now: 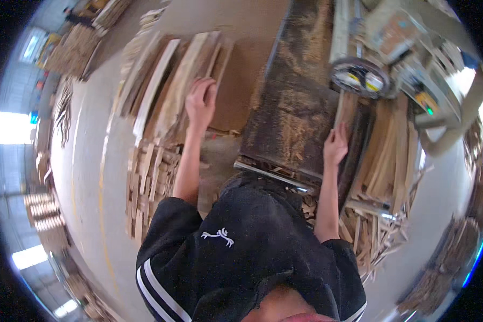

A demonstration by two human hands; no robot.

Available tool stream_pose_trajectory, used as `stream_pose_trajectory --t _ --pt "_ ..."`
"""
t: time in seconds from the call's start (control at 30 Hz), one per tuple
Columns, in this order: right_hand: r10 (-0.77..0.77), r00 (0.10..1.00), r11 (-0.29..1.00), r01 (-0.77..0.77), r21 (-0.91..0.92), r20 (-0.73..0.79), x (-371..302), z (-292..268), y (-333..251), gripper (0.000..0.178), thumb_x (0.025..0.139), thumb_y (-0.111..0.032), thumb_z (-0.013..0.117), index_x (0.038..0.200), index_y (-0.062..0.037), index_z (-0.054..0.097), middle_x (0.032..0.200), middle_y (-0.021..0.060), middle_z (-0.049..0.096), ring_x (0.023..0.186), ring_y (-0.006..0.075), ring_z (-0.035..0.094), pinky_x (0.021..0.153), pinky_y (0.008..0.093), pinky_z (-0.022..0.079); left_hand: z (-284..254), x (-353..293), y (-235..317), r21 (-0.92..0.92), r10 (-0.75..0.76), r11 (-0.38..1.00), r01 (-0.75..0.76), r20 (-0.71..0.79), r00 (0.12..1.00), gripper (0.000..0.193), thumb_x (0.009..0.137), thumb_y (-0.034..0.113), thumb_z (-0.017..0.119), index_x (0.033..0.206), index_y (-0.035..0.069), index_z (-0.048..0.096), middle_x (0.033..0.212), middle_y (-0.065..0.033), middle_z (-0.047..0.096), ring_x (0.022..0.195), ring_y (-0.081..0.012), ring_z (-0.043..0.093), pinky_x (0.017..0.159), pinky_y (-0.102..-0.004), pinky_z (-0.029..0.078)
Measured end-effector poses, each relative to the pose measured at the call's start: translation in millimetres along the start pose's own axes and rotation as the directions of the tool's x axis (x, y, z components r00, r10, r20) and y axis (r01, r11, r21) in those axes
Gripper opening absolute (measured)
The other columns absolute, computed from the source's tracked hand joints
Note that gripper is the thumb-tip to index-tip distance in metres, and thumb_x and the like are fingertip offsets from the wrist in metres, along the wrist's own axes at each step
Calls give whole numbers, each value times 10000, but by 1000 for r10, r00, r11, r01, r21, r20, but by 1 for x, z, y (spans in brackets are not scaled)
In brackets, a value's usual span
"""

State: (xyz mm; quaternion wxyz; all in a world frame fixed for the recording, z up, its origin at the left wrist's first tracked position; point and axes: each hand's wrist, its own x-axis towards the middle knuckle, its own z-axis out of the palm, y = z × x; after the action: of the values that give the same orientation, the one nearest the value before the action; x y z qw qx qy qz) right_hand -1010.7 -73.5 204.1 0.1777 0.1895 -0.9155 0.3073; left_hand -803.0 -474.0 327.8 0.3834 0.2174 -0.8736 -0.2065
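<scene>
Black short-sleeved shirt (252,252), white sleeve stripes, white chest emblem.

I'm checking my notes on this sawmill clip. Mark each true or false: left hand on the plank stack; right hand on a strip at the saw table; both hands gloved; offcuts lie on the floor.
1. The left hand rests on the plank stack. True.
2. The right hand holds a wood strip on the saw table. True.
3. Both hands are gloved. False: both are bare.
4. The floor holds no offcuts. False: offcuts lie piled beside the table.
</scene>
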Motion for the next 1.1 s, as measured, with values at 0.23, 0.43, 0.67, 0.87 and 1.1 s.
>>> stream_pose_trajectory --t 0.23,0.43,0.67,0.87,1.1 --pt "-135 990 991 135 -21 -29 52 31 -4 288 992 -108 660 1244 13 727 1358 171 677 1261 338 647 1038 423 564 -97 -7 -140 320 -395 875 363 40 918 737 790 376 861 1393 47 593 1377 -265 592 1304 -376 557 1094 -495 454" --pt "-88 993 996 86 -29 -78 76 40 12 229 952 -106 696 1156 -27 759 1231 139 735 1163 353 680 953 444 581 -59 8 -103 621 -423 739 262 126 897 849 695 335 895 1427 58 566 1248 -259 626 1191 -423 570 1059 -491 464" --pt "157 884 900 -311 304 441 35 -37 -102 804 967 -571 677 1538 -52 450 1494 222 563 1179 369 690 1030 441 528 -33 13 -19 -453 -477 208 867 727 495 456 916 166 641 1348 24 615 1254 -118 699 1050 -216 704 907 -382 567" --pt "-100 735 958 -111 263 671 -32 -105 -194 1265 739 -586 853 1587 103 216 1513 355 440 1398 490 468 1112 492 458 76 -57 100 -545 -119 -243 802 838 533 482 960 208 576 1401 15 547 1270 -126 686 1221 -263 636 1041 -407 514" --pt "154 894 938 -267 223 421 -145 -144 -102 1022 668 -248 912 1552 -43 441 1482 330 451 1308 502 530 1054 514 499 121 -140 192 -243 -109 -21 970 965 239 457 968 190 675 1352 -11 529 1268 -150 672 1157 -251 670 978 -365 553"
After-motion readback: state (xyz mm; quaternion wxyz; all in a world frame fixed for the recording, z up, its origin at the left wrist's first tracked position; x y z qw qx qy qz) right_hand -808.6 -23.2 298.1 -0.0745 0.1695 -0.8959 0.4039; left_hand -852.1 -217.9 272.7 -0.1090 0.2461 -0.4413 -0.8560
